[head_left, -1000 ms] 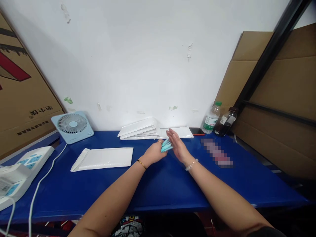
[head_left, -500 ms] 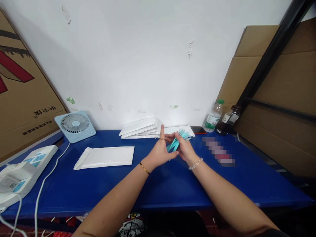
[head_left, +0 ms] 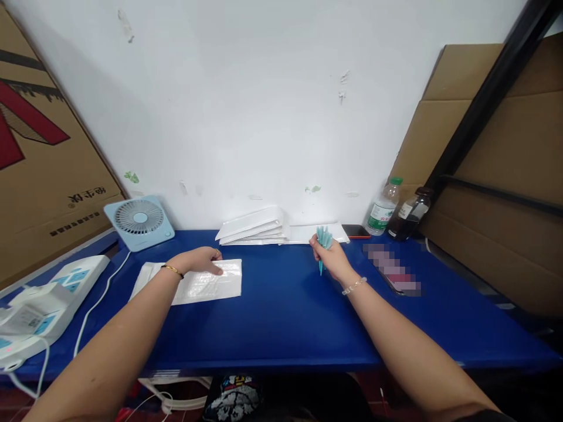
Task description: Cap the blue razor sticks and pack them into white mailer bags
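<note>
Nearest on the blue bench [head_left: 281, 334], far to the left of the stack of white mailers [head_left: 250, 228] and closer than it, lies a white power strip [head_left: 90, 275] with blue sockets; a bulky plug [head_left: 50, 302] covers some of them, its print too small to read. A white cable [head_left: 94, 302] curls beside it.

Nearer than the stack and to its left, a padded mailer [head_left: 222, 290] lies flat under the left hand [head_left: 200, 261]; the forearm hides part of it. The thumb is on top, but whether the grip closes on the edge cannot be told. Right of the stack and nearer, the right hand [head_left: 333, 259] is clamped around a bunch of turquoise sticks [head_left: 324, 237], points down. Further right of the stack is a pixelated flat object [head_left: 391, 269].

Left of the stack stands a pale blue fan [head_left: 141, 220]; right of it, a single mailer [head_left: 303, 234], a phone [head_left: 356, 231], a green-capped bottle [head_left: 382, 211] with unreadable red lettering over green, and a dark bottle [head_left: 409, 217]. The carton [head_left: 48, 158] far left of the stack carries upside-down Chinese characters.
</note>
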Demonstrator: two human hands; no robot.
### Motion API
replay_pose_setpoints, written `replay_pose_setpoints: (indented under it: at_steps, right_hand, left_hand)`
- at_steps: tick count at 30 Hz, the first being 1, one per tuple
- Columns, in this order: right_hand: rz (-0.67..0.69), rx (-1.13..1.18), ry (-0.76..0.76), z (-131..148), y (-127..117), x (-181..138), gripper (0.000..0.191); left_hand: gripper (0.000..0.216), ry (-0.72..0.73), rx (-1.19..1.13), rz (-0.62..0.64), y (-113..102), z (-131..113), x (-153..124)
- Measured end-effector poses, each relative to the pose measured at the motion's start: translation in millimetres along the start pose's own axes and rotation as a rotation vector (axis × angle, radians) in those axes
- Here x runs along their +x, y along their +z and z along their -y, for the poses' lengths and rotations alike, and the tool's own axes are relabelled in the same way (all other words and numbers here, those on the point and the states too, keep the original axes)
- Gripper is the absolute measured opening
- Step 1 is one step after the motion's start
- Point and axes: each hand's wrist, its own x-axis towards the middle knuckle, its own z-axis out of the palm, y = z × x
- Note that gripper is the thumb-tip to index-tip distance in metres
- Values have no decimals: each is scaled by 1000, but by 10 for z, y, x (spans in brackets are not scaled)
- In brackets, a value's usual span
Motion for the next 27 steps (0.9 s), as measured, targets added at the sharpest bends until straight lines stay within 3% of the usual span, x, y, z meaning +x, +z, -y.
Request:
replay_pose_setpoints:
  at_steps: [2,6,8,10,12,13,15,17,23,27]
  right_hand:
    - [-2,98,25,-19,10,7,30]
    - [-41,418,148,18,-37,50,31]
    - [-74,524,208,38,-75,78,30]
    - [-101,585,258,52,-108,102,29]
    - [-107,619,296,63,-135,118,28]
    - [-105,630,307,69,-148,123,28]
    - [-105,650,313,80,-178,133,28]
    - [-112,674,311,96,-225,145,28]
    - [-124,686,241,185,-383,185,28]
    - [-66,683,234,222,-284,138,26]
  left_hand:
    - [35,38,-273,-58,34,-119,-38]
    - [47,-14,-955,-196,256,-421,-101]
    - [65,-43,-1036,-311,399,-540,-149]
    - [89,-59,-848,-522,498,-630,-227]
    - [108,60,-510,-642,532,-727,-310]
    - [112,171,-339,-618,532,-790,-338]
    - [117,404,-67,-426,529,-951,-330]
    - [127,539,100,-254,558,-1134,-214]
    - [125,619,223,-67,749,-1458,371]
    - [107,584,167,-159,773,-1508,454]
